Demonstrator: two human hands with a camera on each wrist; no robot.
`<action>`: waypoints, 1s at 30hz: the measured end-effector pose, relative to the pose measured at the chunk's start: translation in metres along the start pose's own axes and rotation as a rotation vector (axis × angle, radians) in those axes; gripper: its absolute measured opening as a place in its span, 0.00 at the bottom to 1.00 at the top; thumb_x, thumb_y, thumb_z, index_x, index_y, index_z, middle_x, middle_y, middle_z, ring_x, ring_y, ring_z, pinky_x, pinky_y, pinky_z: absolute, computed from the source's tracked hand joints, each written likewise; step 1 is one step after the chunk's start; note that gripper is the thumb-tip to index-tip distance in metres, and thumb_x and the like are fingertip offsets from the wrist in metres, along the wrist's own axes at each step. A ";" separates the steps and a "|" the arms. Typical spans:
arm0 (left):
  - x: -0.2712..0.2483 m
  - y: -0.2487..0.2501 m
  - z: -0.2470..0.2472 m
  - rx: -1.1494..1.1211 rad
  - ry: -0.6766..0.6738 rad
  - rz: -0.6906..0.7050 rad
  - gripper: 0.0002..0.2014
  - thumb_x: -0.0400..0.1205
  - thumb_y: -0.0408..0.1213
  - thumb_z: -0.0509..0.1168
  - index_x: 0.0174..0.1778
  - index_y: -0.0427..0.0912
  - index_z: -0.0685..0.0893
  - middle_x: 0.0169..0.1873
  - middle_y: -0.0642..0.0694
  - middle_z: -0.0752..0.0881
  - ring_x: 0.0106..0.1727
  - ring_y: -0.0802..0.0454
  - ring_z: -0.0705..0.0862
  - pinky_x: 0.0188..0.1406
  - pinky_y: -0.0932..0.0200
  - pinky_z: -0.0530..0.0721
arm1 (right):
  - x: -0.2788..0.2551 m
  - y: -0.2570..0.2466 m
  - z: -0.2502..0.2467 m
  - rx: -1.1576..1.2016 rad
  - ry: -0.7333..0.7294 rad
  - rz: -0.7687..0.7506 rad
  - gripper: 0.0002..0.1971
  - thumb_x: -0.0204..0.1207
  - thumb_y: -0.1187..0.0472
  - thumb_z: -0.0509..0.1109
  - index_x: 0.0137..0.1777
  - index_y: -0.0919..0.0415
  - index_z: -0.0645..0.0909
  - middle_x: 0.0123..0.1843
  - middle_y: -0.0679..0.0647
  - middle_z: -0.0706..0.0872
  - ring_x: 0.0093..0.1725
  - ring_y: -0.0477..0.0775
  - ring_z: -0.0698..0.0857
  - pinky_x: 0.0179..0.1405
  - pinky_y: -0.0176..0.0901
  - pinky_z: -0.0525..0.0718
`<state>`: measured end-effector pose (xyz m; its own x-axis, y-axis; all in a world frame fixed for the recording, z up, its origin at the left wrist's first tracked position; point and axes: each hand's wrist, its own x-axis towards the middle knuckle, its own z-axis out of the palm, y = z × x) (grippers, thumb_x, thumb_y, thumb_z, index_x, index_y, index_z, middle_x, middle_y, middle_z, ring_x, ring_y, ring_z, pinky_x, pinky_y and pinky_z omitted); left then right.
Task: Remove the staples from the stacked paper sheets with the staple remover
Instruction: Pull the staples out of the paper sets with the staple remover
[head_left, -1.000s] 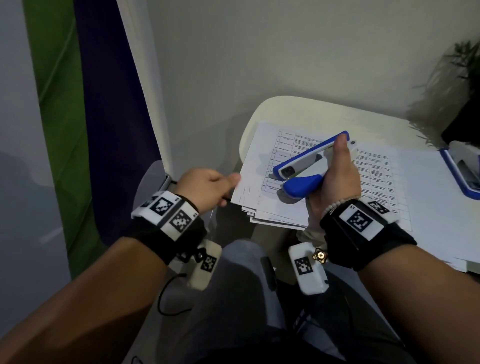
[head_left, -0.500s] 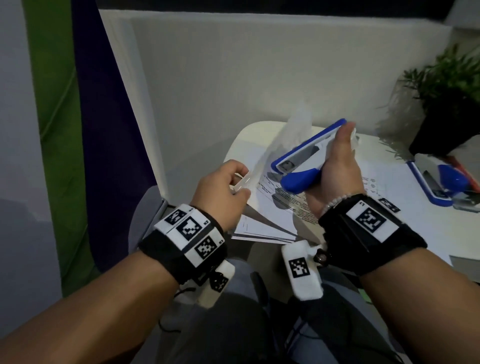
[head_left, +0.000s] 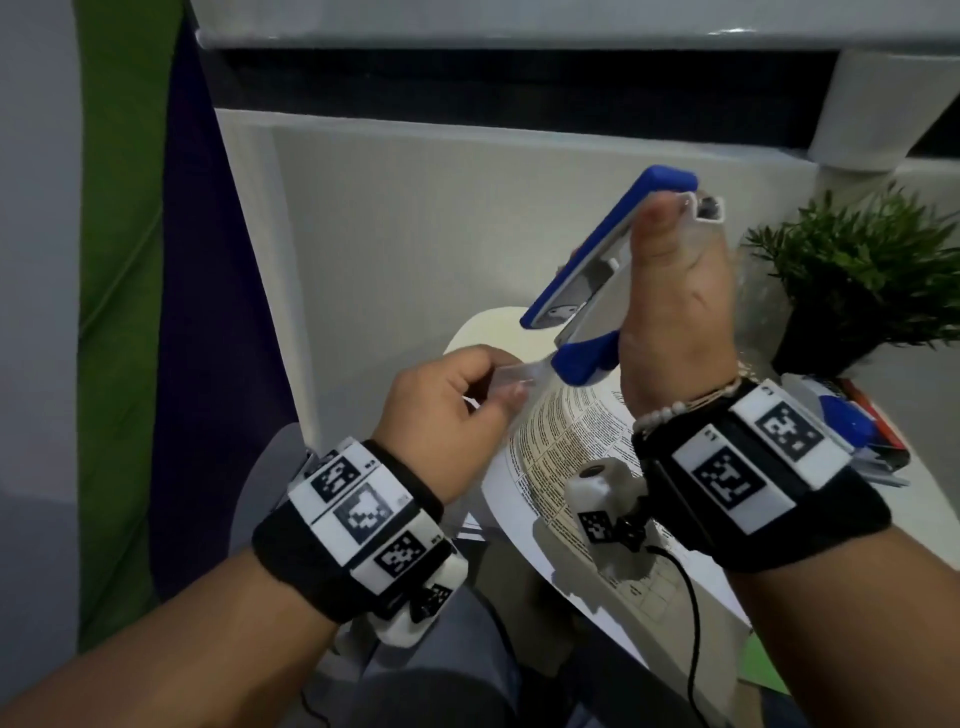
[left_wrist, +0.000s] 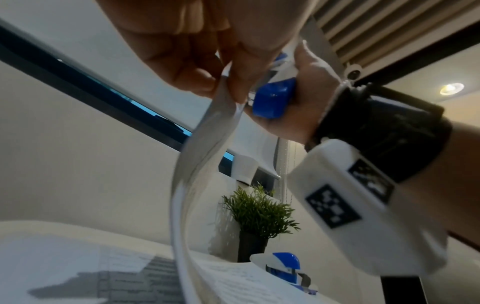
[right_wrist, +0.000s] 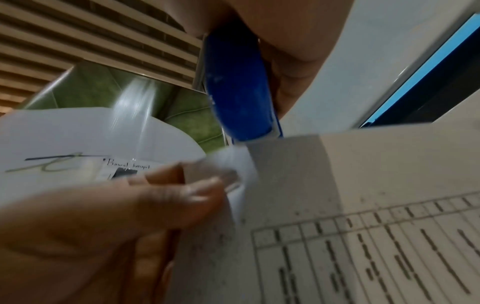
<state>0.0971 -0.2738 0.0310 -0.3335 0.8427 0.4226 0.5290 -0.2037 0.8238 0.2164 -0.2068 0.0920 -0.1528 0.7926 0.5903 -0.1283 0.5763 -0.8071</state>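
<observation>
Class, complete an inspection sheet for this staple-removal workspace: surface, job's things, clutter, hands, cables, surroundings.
Surface: white table, papers lying on it.
Job's things: paper sheets, one corner lifted; blue-and-white staple remover held above them.
Clutter: second blue-and-white tool near the potted plant.
Grippers: left hand pinches the lifted corner; right hand grips the staple remover.
Cables: black cable hanging from the right wrist.
Surroundings: white wall, green-and-dark panel at left.
</observation>
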 end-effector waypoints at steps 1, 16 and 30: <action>-0.001 0.001 0.001 0.027 -0.003 0.034 0.10 0.76 0.34 0.71 0.38 0.57 0.85 0.32 0.58 0.86 0.33 0.64 0.82 0.33 0.70 0.81 | 0.000 0.002 0.000 -0.031 -0.004 0.006 0.27 0.65 0.22 0.59 0.43 0.47 0.72 0.34 0.40 0.82 0.36 0.47 0.83 0.47 0.54 0.84; -0.006 0.010 -0.007 0.046 0.035 0.114 0.13 0.73 0.38 0.74 0.46 0.56 0.80 0.38 0.56 0.84 0.39 0.60 0.80 0.37 0.69 0.81 | 0.002 0.004 0.009 0.024 -0.041 -0.031 0.17 0.68 0.36 0.58 0.35 0.49 0.70 0.24 0.42 0.74 0.27 0.48 0.76 0.31 0.45 0.79; 0.003 0.006 0.006 0.277 0.098 0.256 0.19 0.66 0.58 0.72 0.45 0.49 0.88 0.39 0.60 0.85 0.43 0.64 0.79 0.43 0.73 0.74 | 0.000 0.008 0.018 0.088 0.014 -0.065 0.11 0.76 0.51 0.63 0.33 0.49 0.69 0.19 0.37 0.73 0.20 0.35 0.71 0.25 0.24 0.69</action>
<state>0.1043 -0.2692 0.0352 -0.2297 0.7276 0.6465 0.7907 -0.2478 0.5598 0.1976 -0.2052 0.0857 -0.1276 0.7570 0.6408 -0.2232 0.6076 -0.7622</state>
